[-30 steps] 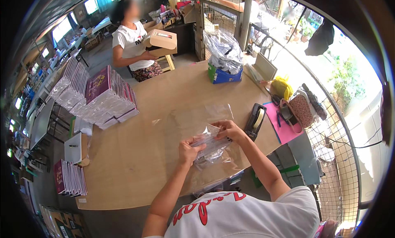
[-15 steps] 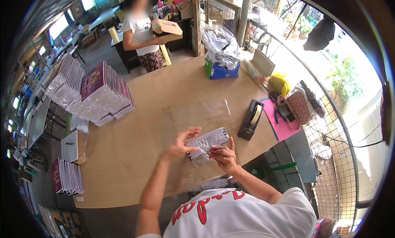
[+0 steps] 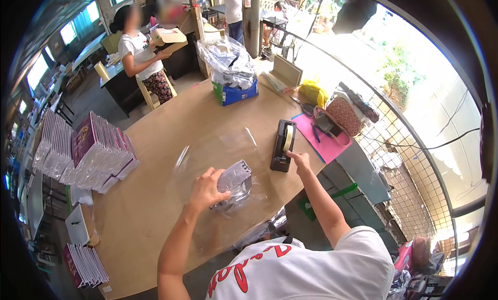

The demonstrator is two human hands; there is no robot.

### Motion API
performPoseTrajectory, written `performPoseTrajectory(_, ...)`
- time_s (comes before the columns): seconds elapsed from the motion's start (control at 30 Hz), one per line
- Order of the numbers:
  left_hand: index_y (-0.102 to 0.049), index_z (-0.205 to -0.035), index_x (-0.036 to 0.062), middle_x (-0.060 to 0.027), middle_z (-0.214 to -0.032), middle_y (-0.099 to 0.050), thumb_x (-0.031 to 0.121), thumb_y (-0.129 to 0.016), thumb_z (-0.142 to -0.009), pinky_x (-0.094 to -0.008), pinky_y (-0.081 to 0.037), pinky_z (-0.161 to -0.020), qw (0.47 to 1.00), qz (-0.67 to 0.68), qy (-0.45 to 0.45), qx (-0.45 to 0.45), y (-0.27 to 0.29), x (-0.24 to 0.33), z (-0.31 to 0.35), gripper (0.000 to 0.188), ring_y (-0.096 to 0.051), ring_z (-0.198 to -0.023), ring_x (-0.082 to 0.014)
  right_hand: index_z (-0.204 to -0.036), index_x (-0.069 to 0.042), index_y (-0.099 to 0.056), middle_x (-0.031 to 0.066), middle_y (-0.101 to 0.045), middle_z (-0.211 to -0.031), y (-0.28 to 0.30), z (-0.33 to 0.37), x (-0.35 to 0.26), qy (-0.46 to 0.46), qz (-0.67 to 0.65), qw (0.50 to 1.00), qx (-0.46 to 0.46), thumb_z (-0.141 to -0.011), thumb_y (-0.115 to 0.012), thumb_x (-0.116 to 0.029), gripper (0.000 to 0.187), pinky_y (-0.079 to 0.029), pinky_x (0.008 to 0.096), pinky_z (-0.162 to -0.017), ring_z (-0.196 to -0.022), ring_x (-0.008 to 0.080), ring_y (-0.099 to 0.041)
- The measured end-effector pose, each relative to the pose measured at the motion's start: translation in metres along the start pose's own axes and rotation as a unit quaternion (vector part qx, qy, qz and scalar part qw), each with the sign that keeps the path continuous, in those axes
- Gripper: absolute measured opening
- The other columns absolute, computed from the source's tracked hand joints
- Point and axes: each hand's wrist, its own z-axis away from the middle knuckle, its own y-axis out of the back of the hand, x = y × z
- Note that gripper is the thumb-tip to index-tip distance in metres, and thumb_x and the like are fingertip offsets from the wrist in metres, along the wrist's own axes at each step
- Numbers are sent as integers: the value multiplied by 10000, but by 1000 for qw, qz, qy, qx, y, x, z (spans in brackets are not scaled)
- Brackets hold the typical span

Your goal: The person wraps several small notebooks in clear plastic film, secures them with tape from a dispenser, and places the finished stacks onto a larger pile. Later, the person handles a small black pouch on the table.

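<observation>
a workshop, shown by stacked booklets [image 3: 98, 152], a tape dispenser [image 3: 280, 157] and a broad worktable [image 3: 142, 227].

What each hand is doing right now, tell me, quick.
Left hand: closed on the plastic-wrapped bundle.
Right hand: at the black tape dispenser; whether it grips anything cannot be told.
</observation>
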Motion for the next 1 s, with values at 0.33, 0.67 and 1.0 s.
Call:
performPoseTrajectory(0.33,-604,-1275,64,-135,-1091,-616,350,-801,-655,-438,-533,-856,1000,-15,1,14,3,-7,9,710,-655,-971,-329,-879,-29,-698,25,-584,-774,-38,63,54,-98,-181,979,-12,-913,-715,-269,243,-479,322,-616,-663,164,-550)
performPoseTrajectory(0.67,-534,-1337,73,-157,-1117,-590,320,-781,-696,-457,-538,-876,999,-43,-13,14,-4,-9,10,730,-649,-994,-362,-797,-11,-649,29,-631,-709,-56,202,14,131,-242,889,-366,-928,-703,-202,238,-465,272,-560,-623,123,-591)
performPoseTrajectory(1.0,-536,-1206,30,-186,-1085,-620,382,-910,-606,-433,-553,-840,994,-49,39,91,-25,12,-19,790,-662,-965,-353,-808,-67,-693,13,-663,-704,-88,190,86,141,191,906,-351,-878,-713,-484,423,-447,361,-539,-577,172,-543)
